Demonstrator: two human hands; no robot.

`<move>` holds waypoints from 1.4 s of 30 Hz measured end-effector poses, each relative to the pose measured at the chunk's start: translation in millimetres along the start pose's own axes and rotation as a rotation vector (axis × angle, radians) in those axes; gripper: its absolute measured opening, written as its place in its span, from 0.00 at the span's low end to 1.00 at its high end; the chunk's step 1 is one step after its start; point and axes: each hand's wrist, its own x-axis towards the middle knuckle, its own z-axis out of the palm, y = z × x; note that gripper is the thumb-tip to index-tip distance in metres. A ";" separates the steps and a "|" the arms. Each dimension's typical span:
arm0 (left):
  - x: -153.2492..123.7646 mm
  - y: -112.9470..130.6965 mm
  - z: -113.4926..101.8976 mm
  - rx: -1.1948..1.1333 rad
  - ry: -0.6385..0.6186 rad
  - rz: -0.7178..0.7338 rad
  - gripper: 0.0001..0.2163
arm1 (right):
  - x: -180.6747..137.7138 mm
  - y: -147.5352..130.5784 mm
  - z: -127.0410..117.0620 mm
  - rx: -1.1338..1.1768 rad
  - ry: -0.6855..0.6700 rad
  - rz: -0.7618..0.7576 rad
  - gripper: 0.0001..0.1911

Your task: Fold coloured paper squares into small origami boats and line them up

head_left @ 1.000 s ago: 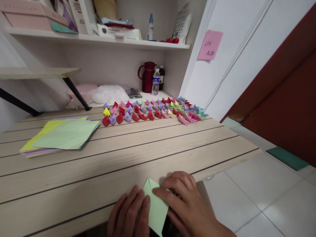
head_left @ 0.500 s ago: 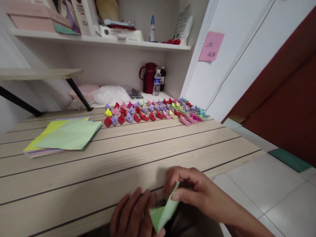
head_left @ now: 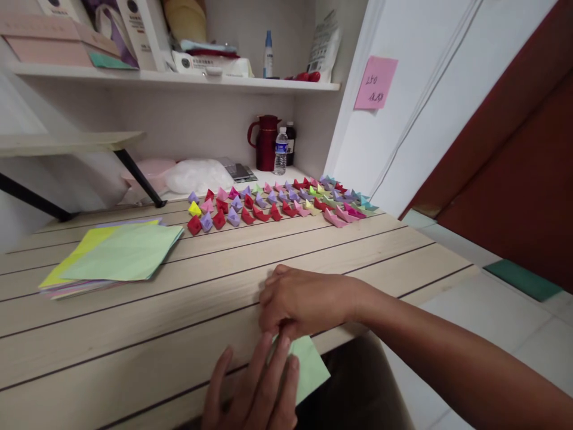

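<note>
A folded sheet of light green paper [head_left: 310,368] lies at the table's front edge, one corner sticking out over my lap. My left hand [head_left: 253,388] rests on its left part with fingers stretched out and spread. Just beyond, my right hand [head_left: 298,301] is curled closed at the paper's far end, the thumb side against it; the fingertips are hidden. Farther back on the table stand rows of small folded paper boats [head_left: 262,214] in red, pink, purple, yellow and green.
At the left lies a stack of coloured paper sheets [head_left: 120,254], light green on top. Behind the boats stand a red thermos jug [head_left: 267,143] and a water bottle [head_left: 280,152]. A small raised shelf [head_left: 67,142] with black legs is at the left.
My right hand has moved forward and left, from holding the paper upright to curling over it. The green paper now lies flatter, under my left hand's fingers.
</note>
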 end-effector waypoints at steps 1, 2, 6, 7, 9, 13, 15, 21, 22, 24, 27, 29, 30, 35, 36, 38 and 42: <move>-0.9 0.3 3.5 0.001 -0.035 0.006 0.13 | -1.4 -1.2 2.1 -0.009 0.050 0.025 0.04; -3.4 0.9 6.6 0.010 -0.055 0.002 0.14 | -4.7 -3.0 4.6 -0.014 0.126 0.077 0.07; -17.0 10.0 14.8 0.098 -0.022 -0.068 0.15 | -32.5 -23.5 20.0 0.060 0.464 0.316 0.13; -18.7 13.7 15.9 0.115 -0.021 -0.094 0.16 | -41.1 -31.9 25.7 0.111 0.492 0.330 0.14; -18.7 21.1 17.3 0.133 -0.029 -0.137 0.16 | -56.5 -48.7 40.3 0.127 0.481 0.326 0.18; -10.7 24.2 15.0 0.121 -0.031 -0.188 0.15 | -70.8 -66.6 78.1 -0.058 0.527 0.376 0.16; -6.5 17.8 9.8 0.078 -0.045 -0.212 0.15 | -70.0 -67.2 93.2 -0.095 0.580 0.404 0.16; 5.1 -6.6 -11.1 -0.052 -0.219 -0.191 0.15 | -60.4 -70.0 98.5 0.047 0.686 0.498 0.10; 7.2 -8.4 -13.1 -0.063 -0.237 -0.196 0.15 | -59.3 -71.5 96.8 0.070 0.696 0.519 0.09; 11.3 -10.8 -15.3 -0.095 -0.260 -0.232 0.16 | -57.2 -74.4 94.7 0.093 0.714 0.560 0.06; 17.1 -16.7 -16.7 -0.149 -0.295 -0.282 0.15 | -53.1 -77.3 94.6 0.095 0.758 0.624 0.03; 20.9 -22.6 -17.5 -0.173 -0.333 -0.271 0.13 | -49.2 -78.3 95.2 0.091 0.792 0.674 0.02; 22.7 -25.4 -17.8 -0.177 -0.353 -0.262 0.12 | -47.0 -78.7 95.3 0.088 0.801 0.699 0.03; 25.2 -28.7 -15.5 -0.081 -0.372 -0.306 0.10 | -38.5 -78.5 95.8 0.009 0.802 0.787 0.02; 24.0 -27.8 -14.5 -0.052 -0.356 -0.303 0.10 | -37.7 -78.0 96.1 -0.015 0.809 0.794 0.01; 20.8 -25.9 -12.7 -0.007 -0.322 -0.276 0.09 | -36.8 -77.1 96.8 -0.052 0.819 0.802 0.02; 17.0 -20.5 -10.9 0.059 -0.196 -0.276 0.12 | -35.6 -76.4 95.9 -0.060 0.806 0.816 0.03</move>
